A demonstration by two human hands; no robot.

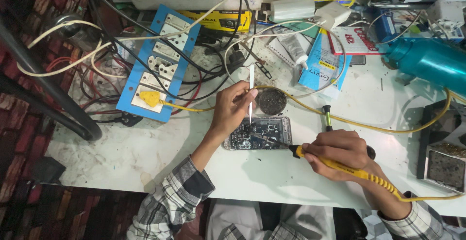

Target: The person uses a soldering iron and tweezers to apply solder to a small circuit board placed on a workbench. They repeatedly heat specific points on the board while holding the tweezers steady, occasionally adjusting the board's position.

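Observation:
An opened phone (264,129) lies face down on the white table (145,147), its circuit board exposed. My left hand (232,109) rests at the phone's left end and pinches white tweezers (251,87), upright, tip down on the board. My right hand (340,155) grips a yellow soldering iron (361,174) like a pen; its dark tip (272,140) touches the board from the right. The iron's yellow cord runs off to the right.
A small round tin (271,101) sits just behind the phone. A blue switchboard (158,60) with a yellow plug lies at the left among tangled wires. A teal bottle (429,60), boxes and tubes crowd the back. A dark stand (441,164) sits at right.

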